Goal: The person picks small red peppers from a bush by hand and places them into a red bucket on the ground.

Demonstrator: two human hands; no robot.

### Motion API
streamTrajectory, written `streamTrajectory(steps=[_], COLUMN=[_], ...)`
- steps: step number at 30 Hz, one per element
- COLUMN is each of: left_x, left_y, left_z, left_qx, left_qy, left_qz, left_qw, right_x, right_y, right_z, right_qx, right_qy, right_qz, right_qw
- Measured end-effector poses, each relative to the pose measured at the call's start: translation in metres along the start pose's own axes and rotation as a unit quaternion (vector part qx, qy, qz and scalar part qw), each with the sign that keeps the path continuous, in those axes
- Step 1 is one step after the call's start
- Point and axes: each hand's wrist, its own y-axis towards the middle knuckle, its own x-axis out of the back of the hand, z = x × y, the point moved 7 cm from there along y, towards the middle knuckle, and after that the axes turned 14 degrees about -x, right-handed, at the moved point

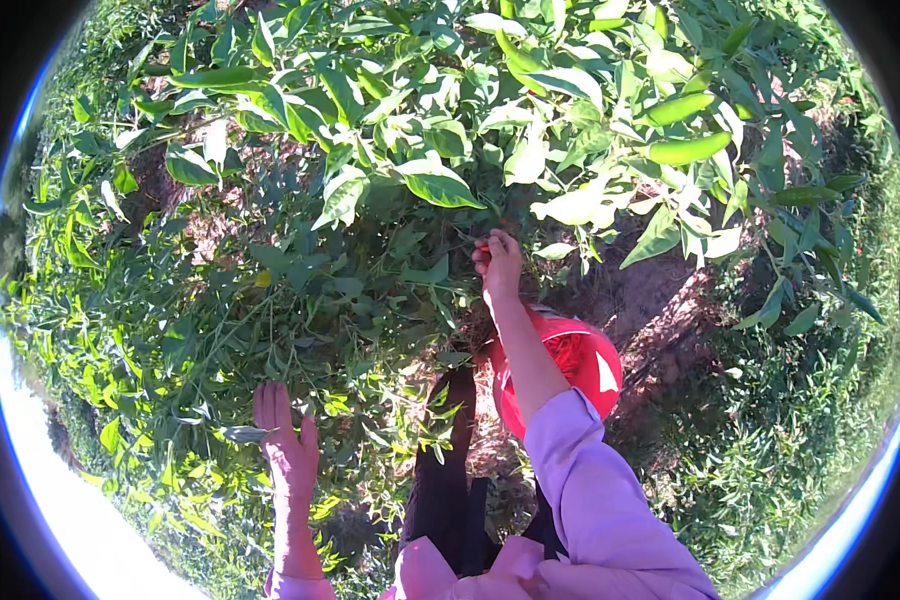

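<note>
My right hand (501, 266) reaches into the shaded middle of a chili pepper plant (435, 184). Its fingertips are pinched on a small red chili pepper (482, 244), mostly hidden by the fingers. Under my right forearm is a red bucket (604, 349) with red chili peppers (565, 352) inside. My left hand (289, 442) is lower and to the left, against the foliage. Its fingers are extended, the thumb stands apart, and nothing shows in its grasp.
Long green chili peppers (688, 148) hang among sunlit leaves ahead. Leafy stems (270, 322) spread across the left side. Bare soil (649, 300) shows right of the bucket. My dark-trousered leg (442, 465) stands close to the plants, beside the bucket.
</note>
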Motion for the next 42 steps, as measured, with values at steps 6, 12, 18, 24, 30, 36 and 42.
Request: streamTrajectory(steps=[6, 12, 18, 24, 30, 36, 42], left_x=[0.021, 0.051, -0.012, -0.089, -0.095, -0.098, -0.109], left_y=[0.026, 0.069, 0.196, 0.200, 0.161, 0.141, 0.114], left_z=[-0.021, -0.067, -0.128, -0.016, 0.005, 0.011, 0.018], left_qx=[0.012, -0.058, -0.217, -0.082, -0.042, -0.038, -0.027], left_qy=[0.081, 0.058, 0.027, 0.198, 0.172, 0.118, 0.029], left_qz=[-0.007, -0.099, -0.034, 0.223, 0.261, 0.226, 0.174], left_qw=[0.997, 0.992, 0.975, 0.951, 0.949, 0.966, 0.984], right_x=[0.072, 0.054, 0.057, -0.017, -0.141, -0.198, -0.213], right_y=[0.094, 0.110, 0.127, 0.058, 0.009, 0.039, 0.065], right_z=[-0.011, -0.014, -0.026, -0.010, -0.048, -0.117, -0.160], right_qx=[0.060, 0.160, -0.042, -0.085, 0.015, 0.467, 0.287], right_qy=[-0.152, -0.131, -0.120, -0.074, -0.321, -0.681, -0.749], right_qz=[-0.121, -0.016, -0.017, 0.203, 0.270, 0.146, 0.224], right_qw=[0.979, 0.978, 0.992, 0.973, 0.908, 0.545, 0.554])
